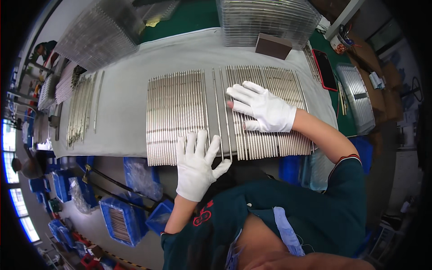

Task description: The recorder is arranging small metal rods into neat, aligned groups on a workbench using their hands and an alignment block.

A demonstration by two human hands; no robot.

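Observation:
Long thin metal rods lie side by side on a pale cloth in two wide rows, a left row (pixel 173 108) and a right row (pixel 283 90). Between the rows a few single rods (pixel 218 108) lie apart. My left hand (pixel 197 164), in a white glove, rests with spread fingers on the near right end of the left row; its thumb reaches the near ends of the single rods. My right hand (pixel 265 109), gloved in white with one bare fingertip, lies flat and open across the left part of the right row.
More rods (pixel 83 108) lie loosely at the left. Stacks of clear plastic trays (pixel 96 38) stand at the far left and far middle (pixel 265 20). A brown block (pixel 273 46) and a red-edged phone (pixel 324 69) lie at the right. Blue bins (pixel 121 220) stand below the table.

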